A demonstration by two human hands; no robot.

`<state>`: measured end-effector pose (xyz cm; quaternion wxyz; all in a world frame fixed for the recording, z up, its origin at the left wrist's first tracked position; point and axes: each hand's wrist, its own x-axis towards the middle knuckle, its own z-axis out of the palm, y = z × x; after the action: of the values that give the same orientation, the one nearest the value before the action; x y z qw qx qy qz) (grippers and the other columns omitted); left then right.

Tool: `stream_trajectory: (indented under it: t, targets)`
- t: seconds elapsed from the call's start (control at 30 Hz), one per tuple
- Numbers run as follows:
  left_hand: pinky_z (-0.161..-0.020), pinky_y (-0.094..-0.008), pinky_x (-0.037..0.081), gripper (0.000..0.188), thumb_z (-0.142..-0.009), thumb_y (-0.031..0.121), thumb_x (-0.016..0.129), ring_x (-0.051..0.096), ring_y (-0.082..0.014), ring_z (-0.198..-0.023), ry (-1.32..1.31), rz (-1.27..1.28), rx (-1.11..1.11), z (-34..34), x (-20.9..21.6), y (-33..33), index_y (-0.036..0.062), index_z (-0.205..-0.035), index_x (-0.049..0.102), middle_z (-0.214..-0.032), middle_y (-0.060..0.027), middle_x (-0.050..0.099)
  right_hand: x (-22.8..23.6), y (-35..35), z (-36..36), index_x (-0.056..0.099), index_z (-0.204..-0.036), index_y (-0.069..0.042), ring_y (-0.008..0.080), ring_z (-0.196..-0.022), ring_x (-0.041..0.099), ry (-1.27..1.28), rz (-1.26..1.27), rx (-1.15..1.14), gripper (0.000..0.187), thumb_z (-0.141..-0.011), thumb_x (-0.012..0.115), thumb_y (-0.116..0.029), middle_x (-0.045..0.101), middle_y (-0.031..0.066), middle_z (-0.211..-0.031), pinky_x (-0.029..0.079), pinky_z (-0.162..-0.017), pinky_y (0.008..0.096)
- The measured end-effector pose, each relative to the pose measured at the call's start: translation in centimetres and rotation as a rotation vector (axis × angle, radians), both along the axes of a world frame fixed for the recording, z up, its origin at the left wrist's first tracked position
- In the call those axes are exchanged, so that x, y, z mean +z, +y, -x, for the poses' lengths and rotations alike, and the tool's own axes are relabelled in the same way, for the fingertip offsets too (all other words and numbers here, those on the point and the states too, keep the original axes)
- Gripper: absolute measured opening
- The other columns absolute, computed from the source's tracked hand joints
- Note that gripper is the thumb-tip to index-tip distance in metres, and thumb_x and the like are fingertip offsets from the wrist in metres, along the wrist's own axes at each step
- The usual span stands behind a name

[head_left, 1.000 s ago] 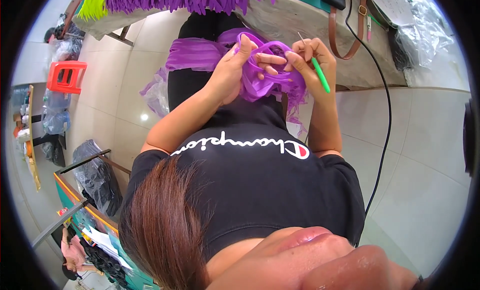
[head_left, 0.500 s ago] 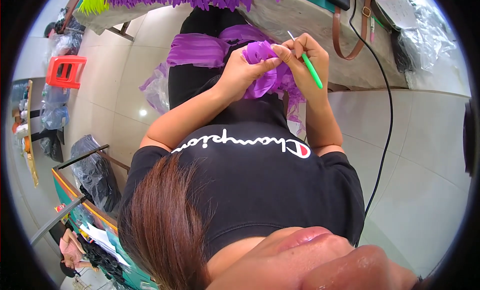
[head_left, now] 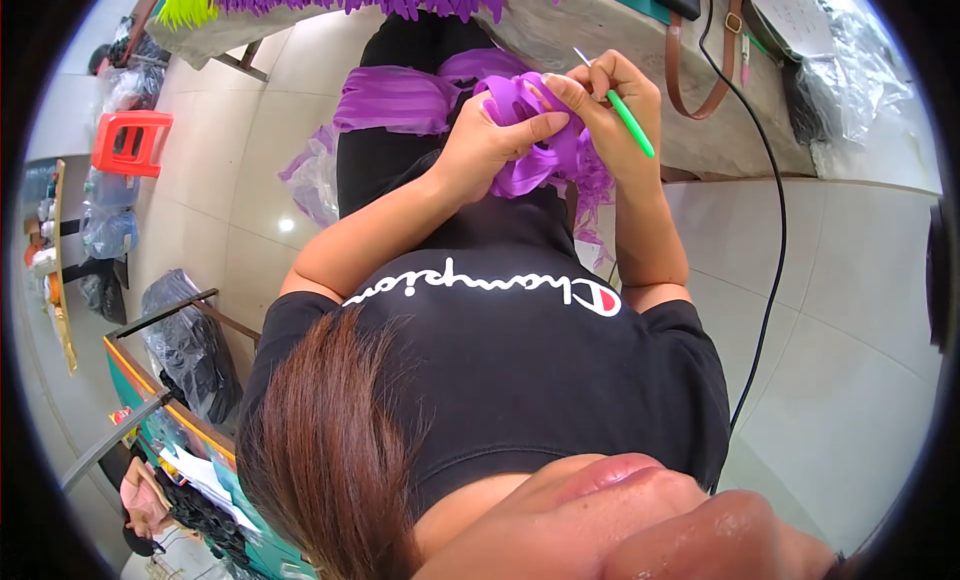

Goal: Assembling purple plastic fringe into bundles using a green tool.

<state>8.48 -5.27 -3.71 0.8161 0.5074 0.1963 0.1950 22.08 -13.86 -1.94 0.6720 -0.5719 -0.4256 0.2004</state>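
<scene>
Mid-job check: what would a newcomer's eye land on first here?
First, the bright purple strips, bunched between the left hand and right hand at upper centre. Next, the green-handled tool gripped in the right hand. Then the red plastic stool, well off to the left.

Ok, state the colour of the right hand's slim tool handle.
The slim, straight handle is bright green, clearest in the head view.

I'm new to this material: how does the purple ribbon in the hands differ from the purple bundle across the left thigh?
The purple ribbon is looped and bunched, while the purple bundle lies in flatter, side-by-side strips. The left hand grips the purple ribbon and the right hand touches it; neither touches the purple bundle. Both are purple.
</scene>
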Motion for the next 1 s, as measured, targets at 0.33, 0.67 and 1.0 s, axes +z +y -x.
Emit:
stream_trajectory:
  t: [0.33,0.67,1.0]
  targets:
    - [-0.046,-0.0203,0.025,0.011,-0.086,0.016,0.069,0.036,-0.0029,-0.050,-0.026,0.147,0.012,0.3,0.2,0.1,0.0078,-0.083,0.062,-0.062,0.0065,0.049,-1.8,-1.6,-0.7,0.048,-0.076,0.001,0.0163,-0.066,0.042,0.063,-0.197,0.152,0.073,-0.093,0.025,-0.067,0.046,0.0089,-0.075,0.036,-0.065,0.0281]
    - [-0.044,-0.0193,0.023,0.014,-0.089,0.018,0.066,0.036,-0.0014,-0.049,-0.085,0.017,0.109,0.3,0.0,-0.2,0.0044,-0.085,0.064,-0.064,0.0042,0.054,-2.0,-1.9,0.9,0.050,-0.070,0.002,0.0156,-0.069,0.044,-0.025,-0.136,0.152,0.072,-0.096,0.027,-0.061,0.049,0.0099,-0.074,0.032,-0.063,0.0266]
    - [-0.063,-0.0217,0.046,0.012,-0.090,0.010,0.064,0.058,-0.0088,-0.069,-0.101,-0.399,0.293,0.2,0.4,-0.2,-0.0006,-0.093,0.067,-0.079,-0.0030,0.065,-1.9,-1.8,1.6,0.052,-0.071,0.001,0.0123,-0.067,0.042,-0.021,-0.124,0.165,0.061,-0.099,0.035,-0.051,0.050,0.0063,-0.074,0.032,-0.061,0.0254]
